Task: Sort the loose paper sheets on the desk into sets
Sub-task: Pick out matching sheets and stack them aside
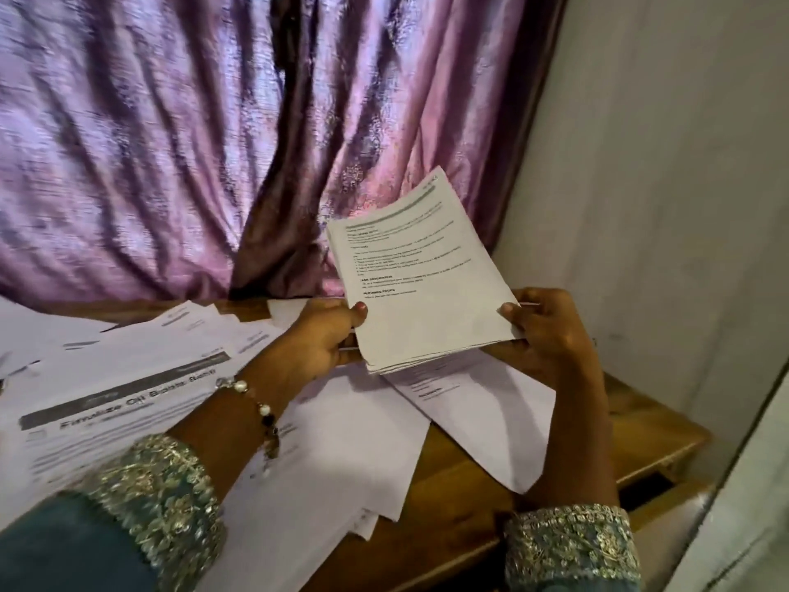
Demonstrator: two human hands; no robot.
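A stack of printed white sheets (422, 279) is held tilted up above the right part of the wooden desk (640, 429). My left hand (320, 335) grips its lower left corner, thumb on top. My right hand (546, 331) grips its lower right corner the same way. Several loose printed sheets (128, 390) lie spread and overlapping over the left and middle of the desk, one with a bold heading. Another loose sheet (482, 416) lies on the desk just under the held stack.
A purple curtain (192, 143) hangs right behind the desk. A pale wall (661, 185) closes in on the right. The desk's right edge and front right corner show bare wood. Embroidered teal sleeves cover both forearms.
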